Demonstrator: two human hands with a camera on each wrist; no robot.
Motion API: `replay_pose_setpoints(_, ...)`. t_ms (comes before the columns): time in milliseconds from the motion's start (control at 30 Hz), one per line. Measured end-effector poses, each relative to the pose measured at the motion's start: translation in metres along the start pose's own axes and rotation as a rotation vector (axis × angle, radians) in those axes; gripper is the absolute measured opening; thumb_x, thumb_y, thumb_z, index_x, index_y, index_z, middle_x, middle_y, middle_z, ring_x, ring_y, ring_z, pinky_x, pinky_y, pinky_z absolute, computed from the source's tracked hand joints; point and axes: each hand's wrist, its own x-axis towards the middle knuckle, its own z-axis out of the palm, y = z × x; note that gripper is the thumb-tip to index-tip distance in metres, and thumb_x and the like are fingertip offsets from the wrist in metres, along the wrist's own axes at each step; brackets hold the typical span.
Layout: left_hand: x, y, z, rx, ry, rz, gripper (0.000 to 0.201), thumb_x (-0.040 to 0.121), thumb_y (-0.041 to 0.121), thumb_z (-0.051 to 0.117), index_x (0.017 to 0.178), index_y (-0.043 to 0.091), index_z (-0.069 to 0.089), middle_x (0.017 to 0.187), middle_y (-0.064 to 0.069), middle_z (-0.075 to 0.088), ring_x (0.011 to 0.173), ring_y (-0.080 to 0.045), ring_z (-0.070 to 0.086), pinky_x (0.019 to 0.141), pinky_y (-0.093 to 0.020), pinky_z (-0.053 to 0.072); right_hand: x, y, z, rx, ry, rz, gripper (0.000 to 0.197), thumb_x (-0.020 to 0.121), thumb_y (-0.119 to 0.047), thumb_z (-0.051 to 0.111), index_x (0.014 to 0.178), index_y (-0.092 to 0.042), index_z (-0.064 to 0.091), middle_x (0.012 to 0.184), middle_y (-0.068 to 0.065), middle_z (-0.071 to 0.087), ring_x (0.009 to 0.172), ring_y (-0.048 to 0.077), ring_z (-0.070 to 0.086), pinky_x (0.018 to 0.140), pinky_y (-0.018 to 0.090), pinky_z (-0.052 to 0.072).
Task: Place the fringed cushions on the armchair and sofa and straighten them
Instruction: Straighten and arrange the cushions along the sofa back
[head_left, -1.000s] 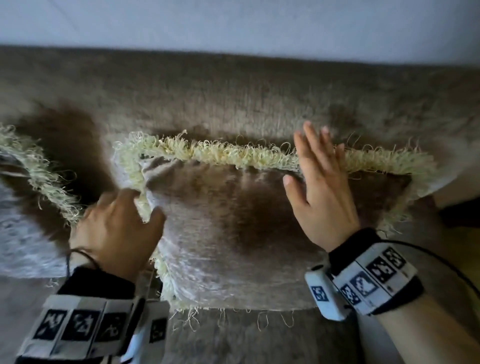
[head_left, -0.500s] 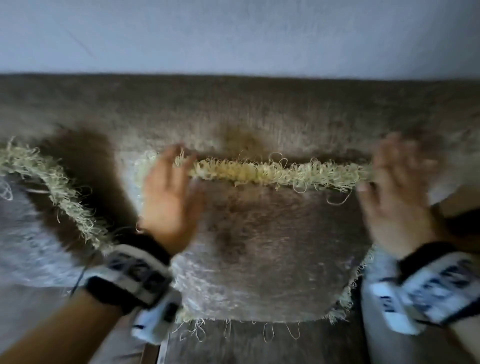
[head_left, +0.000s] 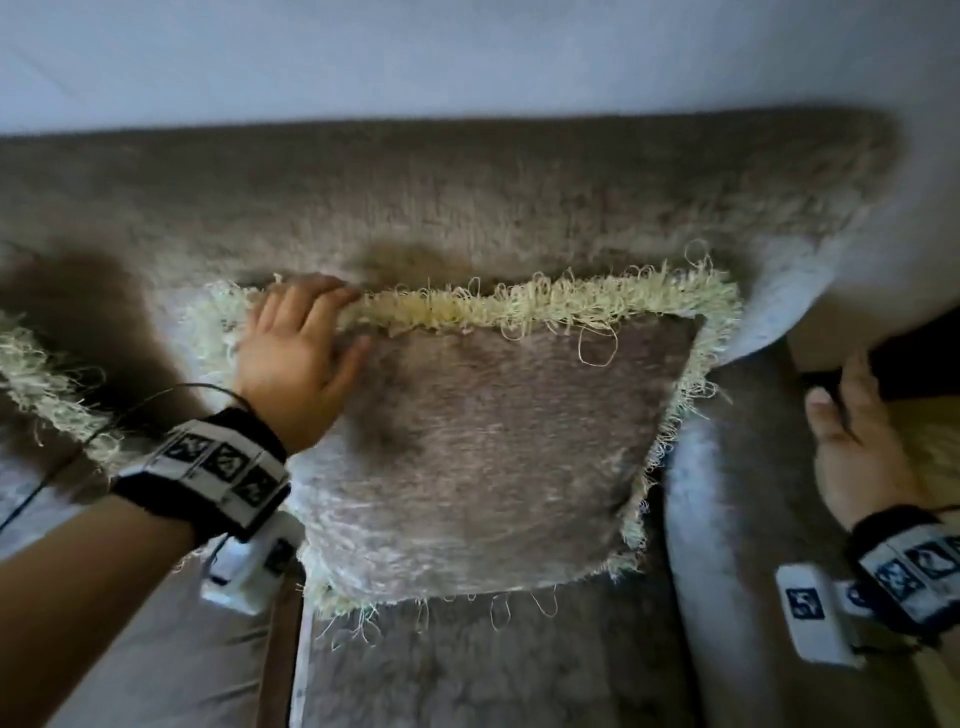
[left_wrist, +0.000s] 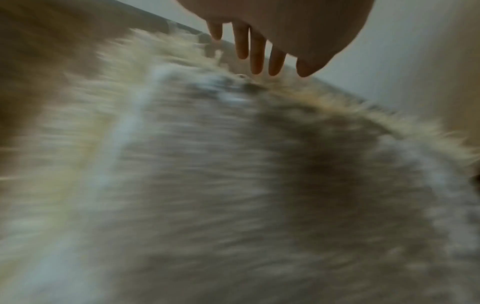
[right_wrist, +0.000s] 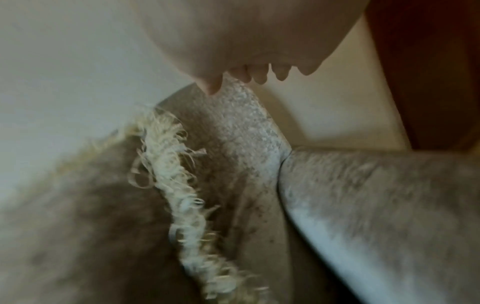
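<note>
Fringed cushion (head_left: 483, 457) leans on the sofa (head_left: 467, 208) backrest mid-frame, left hand (head_left: 291, 353) spread flat at its top-left fringe, probably squaring it. Right hand (head_left: 852, 447) hangs loose and empty at right, off the cushion; view's blurry.

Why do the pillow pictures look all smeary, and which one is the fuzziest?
Left wrist view is fuzziest: the cushion smears into streaks, though the left hand looks sharper. Right wrist view: the fringe is clear, the edges soft. Head view: dim, with dark shadows on the sofa.
</note>
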Motion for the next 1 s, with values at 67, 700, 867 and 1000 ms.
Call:
replay_pose_setpoints(67, 0.026, 0.059, 0.004, -0.164, -0.008, 0.095, 0.057, 0.090, 0.051, 0.040, 0.132, 0.012, 0.050, 0.131, -0.010, 0.051, 0.117, -0.030, 0.053, 0.098, -0.045, 0.045, -0.012, -0.006, 0.024, 0.272, 0.049, 0.113, 0.059, 0.096, -0.054, 0.037, 0.151, -0.035, 0.022, 0.157, 0.000, 0.030, 0.140, 0.015, 0.031, 0.118, 0.037, 0.021)
replay_pose_setpoints(700, 0.090, 0.209, 0.049, -0.309, -0.175, 0.114, 0.034, 0.078, 0.057, 0.061, 0.067, 0.028, 0.048, 0.065, 0.013, 0.055, 0.070, -0.018, 0.060, 0.067, -0.031, 0.050, -0.066, 0.033, 0.067, 1.120, 0.471, 0.234, 0.061, 0.062, -0.039, 0.073, 0.109, -0.003, 0.061, 0.101, 0.006, 0.070, 0.092, 0.017, 0.063, 0.077, 0.020, 0.050)
replay_pose_setpoints(867, 0.094, 0.213, 0.056, -0.437, -0.061, 0.028, 0.034, 0.077, 0.054, 0.063, 0.083, 0.022, 0.066, 0.075, 0.007, 0.068, 0.075, -0.018, 0.066, 0.069, -0.035, 0.055, -0.107, 0.026, 0.190, 0.492, 0.143, 0.176, 0.065, 0.097, -0.055, 0.026, 0.146, -0.013, 0.036, 0.151, 0.014, 0.038, 0.139, 0.023, 0.034, 0.115, 0.032, 0.024)
replay_pose_setpoints(1000, 0.090, 0.208, 0.062, -0.399, -0.103, 0.037, 0.036, 0.079, 0.057, 0.058, 0.092, 0.025, 0.064, 0.085, 0.007, 0.069, 0.082, -0.019, 0.066, 0.074, -0.036, 0.055, -0.156, 0.097, 0.244, 0.235, -0.146, 0.365, 0.059, 0.098, -0.031, 0.042, 0.148, -0.003, 0.030, 0.153, 0.013, 0.033, 0.139, 0.029, 0.035, 0.109, 0.028, 0.024)
